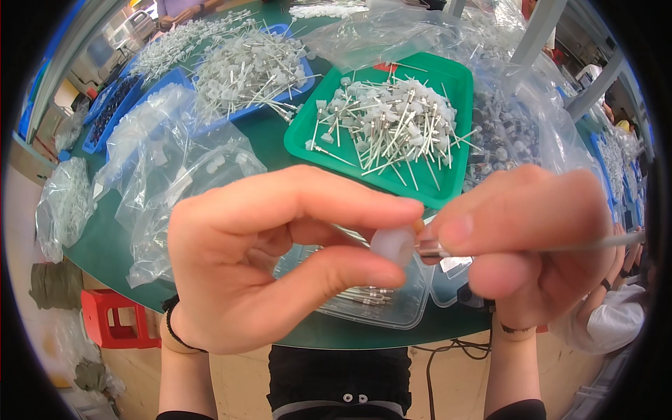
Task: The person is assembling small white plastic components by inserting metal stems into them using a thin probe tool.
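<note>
Green tray (pixel 448 73) heaped with metal pins, blue tray (pixel 302 75) behind, clear bags (pixel 175 168) left, red stool (pixel 112 318) below table.

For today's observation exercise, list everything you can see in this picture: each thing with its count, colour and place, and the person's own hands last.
white plastic cap: one, translucent white, pinched between both hands at centre
metal pin: one, silver, in the right hand, running right from the cap
green tray: one, green, behind the hands, heaped with capped pins
blue trays: several, blue, upper left, also heaped with pins
clear plastic bags: several, clear, left and upper right of table
clear containers: two, clear, under the hands, one holding metal pins
table: one, dark green
red stool: one, red, lower left on floor
left hand: one, grips the cap
right hand: one, grips the pin
</note>
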{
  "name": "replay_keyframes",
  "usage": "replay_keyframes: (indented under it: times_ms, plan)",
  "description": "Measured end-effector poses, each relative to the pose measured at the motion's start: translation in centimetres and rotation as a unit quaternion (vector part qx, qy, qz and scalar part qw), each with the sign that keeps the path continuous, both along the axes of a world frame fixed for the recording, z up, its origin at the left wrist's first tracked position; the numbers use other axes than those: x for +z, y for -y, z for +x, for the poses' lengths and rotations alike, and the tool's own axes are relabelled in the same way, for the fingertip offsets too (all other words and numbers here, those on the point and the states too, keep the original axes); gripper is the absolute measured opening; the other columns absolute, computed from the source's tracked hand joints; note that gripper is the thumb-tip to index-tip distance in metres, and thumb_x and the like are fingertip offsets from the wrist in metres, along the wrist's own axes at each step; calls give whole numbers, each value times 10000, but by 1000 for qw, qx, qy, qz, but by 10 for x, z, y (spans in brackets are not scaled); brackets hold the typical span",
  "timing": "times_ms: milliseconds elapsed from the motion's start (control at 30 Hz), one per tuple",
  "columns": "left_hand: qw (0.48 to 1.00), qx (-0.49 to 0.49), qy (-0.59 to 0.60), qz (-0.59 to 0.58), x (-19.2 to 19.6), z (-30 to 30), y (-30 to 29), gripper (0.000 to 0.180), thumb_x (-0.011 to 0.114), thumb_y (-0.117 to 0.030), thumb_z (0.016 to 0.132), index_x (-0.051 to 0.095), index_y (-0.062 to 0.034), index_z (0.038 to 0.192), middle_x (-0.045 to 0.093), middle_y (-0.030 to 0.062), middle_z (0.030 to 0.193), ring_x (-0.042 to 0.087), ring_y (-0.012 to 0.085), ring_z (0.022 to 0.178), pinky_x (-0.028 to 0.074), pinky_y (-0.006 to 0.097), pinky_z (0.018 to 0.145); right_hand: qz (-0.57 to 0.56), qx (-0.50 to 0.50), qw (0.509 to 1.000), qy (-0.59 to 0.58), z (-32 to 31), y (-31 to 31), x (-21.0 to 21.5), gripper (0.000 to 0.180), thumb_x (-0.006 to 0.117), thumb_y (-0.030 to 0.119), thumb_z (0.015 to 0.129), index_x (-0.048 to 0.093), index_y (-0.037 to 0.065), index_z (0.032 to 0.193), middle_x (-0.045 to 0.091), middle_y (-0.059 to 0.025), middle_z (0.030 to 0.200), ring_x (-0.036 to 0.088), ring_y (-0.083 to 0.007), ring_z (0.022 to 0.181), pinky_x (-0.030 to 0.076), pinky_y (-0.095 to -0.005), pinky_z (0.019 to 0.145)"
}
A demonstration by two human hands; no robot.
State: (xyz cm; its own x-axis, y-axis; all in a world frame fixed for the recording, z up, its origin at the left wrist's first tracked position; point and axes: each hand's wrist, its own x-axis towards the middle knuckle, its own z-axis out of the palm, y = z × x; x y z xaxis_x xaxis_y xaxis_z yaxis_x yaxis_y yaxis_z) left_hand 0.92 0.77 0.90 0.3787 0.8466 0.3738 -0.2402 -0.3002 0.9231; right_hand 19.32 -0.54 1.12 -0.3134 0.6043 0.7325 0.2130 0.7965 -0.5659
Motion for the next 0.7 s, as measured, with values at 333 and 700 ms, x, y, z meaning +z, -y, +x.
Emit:
replay_keyframes:
  times_ms: [333, 700]
  plan:
    - [999, 13, 30, -1, 2, 1, 1, 234, 652, -61, 722, 536, 89, 860, 575, 153, 839, 543, 135, 738, 430, 212, 626, -10, -43, 997, -70, -12, 3, -1, 392, 561, 368, 782, 488, -17, 809, 580, -121, 671, 591, -195, 596, 482, -258, 510]
    - [988, 24, -71, 135, 0, -5, -1, 163, 636, 4, 682, 577, 81, 812, 591, 154, 787, 557, 178, 718, 443, 246, 622, 19, 24, 996, -78, -10, -5, -4, 378, 605, 335, 748, 542, -37, 770, 596, -123, 658, 590, -193, 570, 492, -273, 485]
